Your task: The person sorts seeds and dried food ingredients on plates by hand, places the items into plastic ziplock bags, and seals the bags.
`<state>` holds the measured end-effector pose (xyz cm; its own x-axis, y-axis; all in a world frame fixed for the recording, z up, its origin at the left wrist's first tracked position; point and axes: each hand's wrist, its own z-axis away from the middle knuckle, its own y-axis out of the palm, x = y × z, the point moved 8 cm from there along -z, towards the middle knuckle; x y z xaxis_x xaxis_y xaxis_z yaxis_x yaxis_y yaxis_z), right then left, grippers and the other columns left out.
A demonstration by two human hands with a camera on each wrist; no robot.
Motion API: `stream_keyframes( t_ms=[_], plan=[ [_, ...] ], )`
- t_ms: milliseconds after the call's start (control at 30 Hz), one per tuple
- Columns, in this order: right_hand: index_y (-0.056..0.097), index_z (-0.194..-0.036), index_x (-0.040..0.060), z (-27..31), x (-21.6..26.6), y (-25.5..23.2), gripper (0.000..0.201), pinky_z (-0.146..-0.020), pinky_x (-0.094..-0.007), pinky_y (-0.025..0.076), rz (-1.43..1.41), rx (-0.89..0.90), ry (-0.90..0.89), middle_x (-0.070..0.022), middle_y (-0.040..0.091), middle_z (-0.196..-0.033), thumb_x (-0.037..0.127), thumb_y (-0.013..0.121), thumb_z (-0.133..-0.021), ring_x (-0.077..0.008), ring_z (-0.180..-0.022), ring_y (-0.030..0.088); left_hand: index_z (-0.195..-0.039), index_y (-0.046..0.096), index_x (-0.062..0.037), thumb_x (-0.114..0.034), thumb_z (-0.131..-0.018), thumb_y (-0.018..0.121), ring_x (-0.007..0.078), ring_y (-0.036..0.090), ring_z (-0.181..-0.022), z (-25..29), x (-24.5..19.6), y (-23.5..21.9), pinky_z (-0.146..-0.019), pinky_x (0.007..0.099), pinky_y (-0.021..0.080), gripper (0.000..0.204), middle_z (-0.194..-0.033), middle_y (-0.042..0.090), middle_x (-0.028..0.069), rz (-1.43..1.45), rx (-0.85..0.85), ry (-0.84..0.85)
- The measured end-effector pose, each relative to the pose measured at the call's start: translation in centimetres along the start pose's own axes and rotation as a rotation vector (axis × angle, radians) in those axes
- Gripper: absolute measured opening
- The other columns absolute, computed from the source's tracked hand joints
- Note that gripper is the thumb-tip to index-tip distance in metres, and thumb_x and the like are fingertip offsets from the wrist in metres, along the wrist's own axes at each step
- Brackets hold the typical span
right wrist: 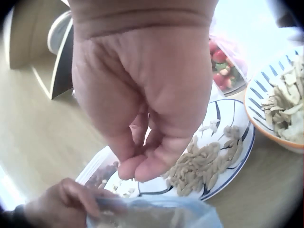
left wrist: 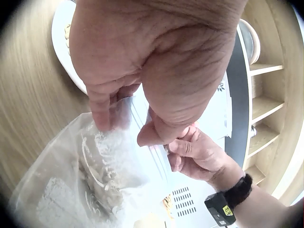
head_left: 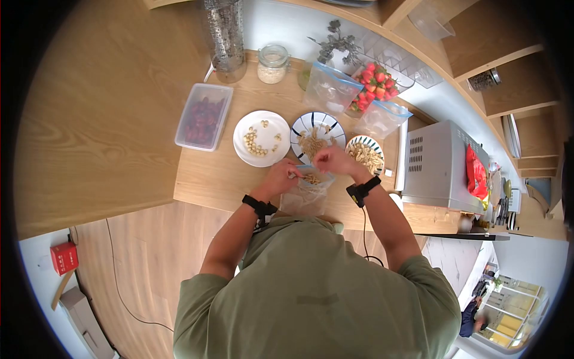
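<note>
My left hand (head_left: 280, 178) pinches the rim of a clear zip bag (left wrist: 109, 166) between thumb and fingers. Tan pieces (head_left: 311, 179) lie inside the bag, its mouth spread at the table's near side. Over the bag's far edge, beside the blue-striped plate (right wrist: 251, 137), hovers my right hand (head_left: 335, 160). Its thumb and fingertips (right wrist: 149, 168) are curled together, and nothing shows between them. Small oblong tan pieces (right wrist: 204, 164) are heaped on that plate. To the left, a white plate (head_left: 244, 122) carries round pale-yellow pieces (head_left: 257, 149).
A striped bowl (right wrist: 266, 99) of pale slices stands right of the plates. Behind are two clear zip bags (head_left: 332, 90) and strawberries (head_left: 375, 84). A tub (head_left: 204, 116) of dark red fruit and a glass jar (head_left: 272, 63) stand farther left. A microwave (head_left: 439, 167) borders the right.
</note>
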<state>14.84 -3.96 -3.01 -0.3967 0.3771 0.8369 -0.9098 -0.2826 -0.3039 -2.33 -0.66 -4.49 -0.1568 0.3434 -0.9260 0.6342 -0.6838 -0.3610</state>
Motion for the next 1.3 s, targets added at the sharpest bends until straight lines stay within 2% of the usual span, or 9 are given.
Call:
stream_keyframes(
  t_ms=[100, 233, 333, 400, 500, 633, 933, 1233, 1300],
  plan=[
    [0.07, -0.083, 0.0022, 1.1, 2.2, 3.0, 0.011, -0.062, -0.0315, 0.051, 0.431, 0.085, -0.232, -0.0129, 0.068, -0.073, 0.009, 0.072, -0.074, -0.0198, -0.066, 0.066, -0.084, 0.075, -0.0104, -0.004, -0.07, 0.071, 0.0253, 0.065, -0.083, -0.2, -0.2, 0.2, -0.073, 0.0338, 0.054, 0.016, -0.1, 0.064, 0.0132, -0.014, 0.013, 0.024],
    [0.069, -0.079, 0.0021, 1.5, 2.0, 3.1, 0.01, -0.065, -0.0322, 0.05, 0.326, 0.114, -0.132, -0.0138, 0.067, -0.074, 0.01, 0.072, -0.074, -0.0216, -0.068, 0.065, -0.084, 0.074, -0.0107, -0.004, -0.07, 0.071, 0.0257, 0.064, -0.086, 0.0, -0.2, 0.2, -0.074, 0.0341, 0.053, 0.015, -0.099, 0.064, 0.0122, 0.02, 0.019, -0.008],
    [0.07, -0.092, 0.0012, -0.4, 0.4, 0.2, 0.025, -0.063, -0.031, 0.052, 0.258, -0.033, -0.07, -0.01, 0.067, -0.069, 0.014, 0.076, -0.071, -0.0194, -0.066, 0.066, -0.083, 0.074, -0.0108, -0.004, -0.071, 0.071, 0.026, 0.064, -0.086, 0.1, 0.1, 0.3, -0.074, 0.0346, 0.053, 0.015, -0.099, 0.065, 0.0114, -0.009, 0.042, -0.031],
    [0.067, -0.107, 0.0028, -0.6, 0.2, -3.8, 0.045, -0.073, -0.0378, 0.054, 0.561, -0.483, -0.025, -0.0155, 0.069, -0.087, 0.022, 0.079, -0.068, -0.0283, -0.082, 0.067, -0.082, 0.074, -0.0116, -0.005, -0.069, 0.072, 0.0276, 0.064, -0.087, 0.1, 0.0, 0.2, -0.075, 0.0357, 0.053, 0.015, -0.096, 0.064, 0.0112, -0.014, 0.018, -0.012],
    [0.06, -0.118, 0.005, -2.7, -2.1, -3.3, 0.061, -0.086, -0.0429, 0.051, 0.762, -0.441, 0.096, -0.022, 0.065, -0.102, 0.028, 0.08, -0.065, -0.0363, -0.097, 0.063, -0.081, 0.074, -0.0125, -0.006, -0.068, 0.072, 0.0291, 0.064, -0.087, 0.1, -0.4, 0.1, -0.077, 0.0365, 0.053, 0.014, -0.093, 0.064, 0.011, -0.008, 0.0, -0.002],
    [0.059, -0.116, 0.0074, -3.3, 0.3, -1.2, 0.051, -0.089, -0.0471, 0.049, 0.82, -0.285, 0.098, -0.0287, 0.058, -0.111, 0.027, 0.074, -0.073, -0.0412, -0.104, 0.059, -0.085, 0.075, -0.011, -0.004, -0.07, 0.071, 0.025, 0.065, -0.083, 0.2, 0.2, 0.3, -0.073, 0.034, 0.053, 0.017, -0.095, 0.065, 0.0118, 0.002, 0.028, -0.026],
    [0.068, -0.091, 0.0068, -6.5, -3.1, -3.0, 0.015, -0.069, -0.0438, 0.054, 0.735, -0.49, -0.13, -0.0204, 0.067, -0.078, 0.013, 0.063, -0.078, -0.0393, -0.074, 0.064, -0.084, 0.075, -0.0102, -0.004, -0.069, 0.07, 0.0248, 0.065, -0.079, 0.2, -0.2, 0.1, -0.072, 0.033, 0.054, 0.017, -0.097, 0.065, 0.0125, -0.011, 0.028, -0.023],
    [0.069, -0.097, 0.0044, -2.4, -3.4, -4.8, 0.014, -0.059, -0.0237, 0.052, -0.02, -0.437, 0.089, -0.0027, 0.066, -0.071, 0.015, 0.065, -0.089, -0.0064, -0.065, 0.065, -0.083, 0.075, -0.0096, -0.004, -0.069, 0.07, 0.026, 0.066, -0.086, 0.0, -0.1, 0.1, -0.075, 0.0341, 0.054, 0.016, -0.098, 0.066, 0.013, -0.027, 0.029, -0.033],
    [0.068, -0.097, 0.0036, -1.2, -2.0, -2.5, 0.014, -0.059, -0.0224, 0.051, -0.216, -0.183, 0.018, 0.0004, 0.065, -0.074, 0.014, 0.063, -0.09, -0.0056, -0.063, 0.062, -0.082, 0.075, -0.0098, -0.004, -0.068, 0.071, 0.0253, 0.065, -0.083, 0.1, 0.0, 0.1, -0.073, 0.0338, 0.053, 0.016, -0.097, 0.066, 0.0121, -0.001, 0.008, -0.027]
  ],
)
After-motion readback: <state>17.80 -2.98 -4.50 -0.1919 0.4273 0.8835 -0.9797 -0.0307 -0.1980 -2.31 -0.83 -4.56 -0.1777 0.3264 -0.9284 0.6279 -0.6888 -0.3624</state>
